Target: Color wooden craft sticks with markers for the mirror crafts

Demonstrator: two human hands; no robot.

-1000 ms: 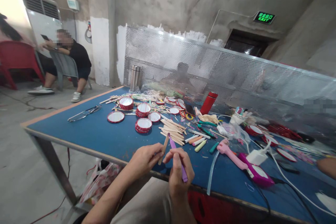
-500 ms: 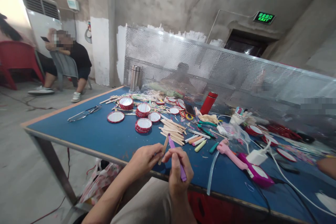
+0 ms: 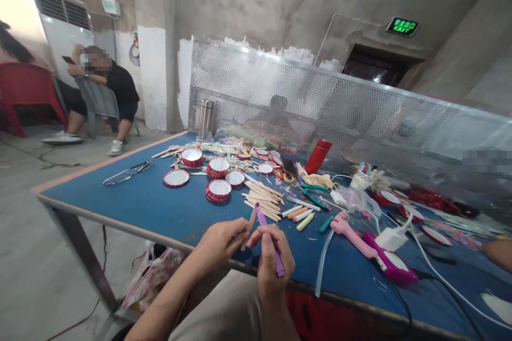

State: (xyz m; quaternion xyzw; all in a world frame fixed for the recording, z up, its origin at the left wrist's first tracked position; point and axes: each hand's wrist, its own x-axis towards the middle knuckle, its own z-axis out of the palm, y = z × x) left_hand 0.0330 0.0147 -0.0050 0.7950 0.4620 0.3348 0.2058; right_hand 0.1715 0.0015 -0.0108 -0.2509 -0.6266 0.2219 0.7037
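Between the thumb and fingers of my left hand point(image 3: 224, 242) is a flat wooden craft stick point(image 3: 250, 228), held tilted upright near the table's front edge. My right hand point(image 3: 274, 258) is closed around a purple marker pen point(image 3: 277, 261). The marker's dark tip points up and sits close beside the stick's upper end; whether they touch I cannot tell. Just beyond my hands lies a pile of loose craft sticks point(image 3: 264, 194). To its right are several markers point(image 3: 305, 222) in different colours.
Small red-rimmed drums point(image 3: 218, 190) stand on the blue table point(image 3: 132, 210). A pink and magenta glue gun point(image 3: 394, 266) with a clear glue stick lies at right among cables. Farther back are a red bottle point(image 3: 319, 156), a steel flask point(image 3: 206, 119) and a perforated metal screen point(image 3: 240, 77).
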